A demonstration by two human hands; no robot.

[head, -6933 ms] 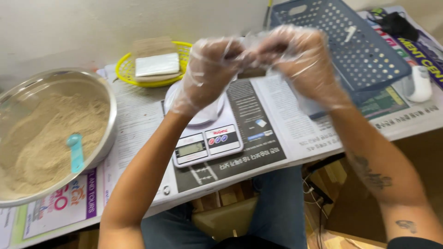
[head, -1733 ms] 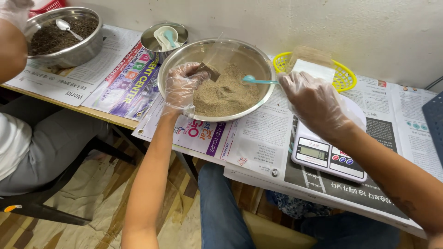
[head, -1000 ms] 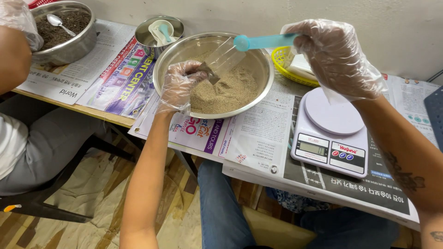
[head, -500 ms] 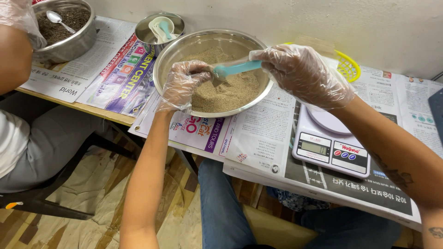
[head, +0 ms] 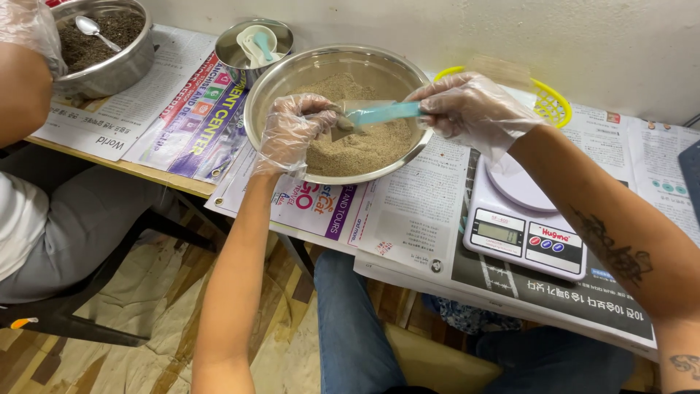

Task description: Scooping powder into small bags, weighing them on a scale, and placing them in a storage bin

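Head view, looking down at a table covered in newspaper (head: 408,219). At upper centre of the frame stands a large round steel bowl (head: 273,95) holding pale tan powder (head: 357,146). The left hand (head: 292,131), in a clear plastic glove, is closed on a small clear pouch (head: 343,120) held open over the powder. The right hand (head: 474,109), likewise gloved, pinches the handle of a light blue plastic scoop (head: 383,113) whose tip meets the pouch mouth. A white digital kitchen scale (head: 521,219) sits at centre right, below a yellow plastic basket (head: 550,106). At upper left, a second steel bowl (head: 109,62) of dark grains stands by another person's gloved hand (head: 29,25).
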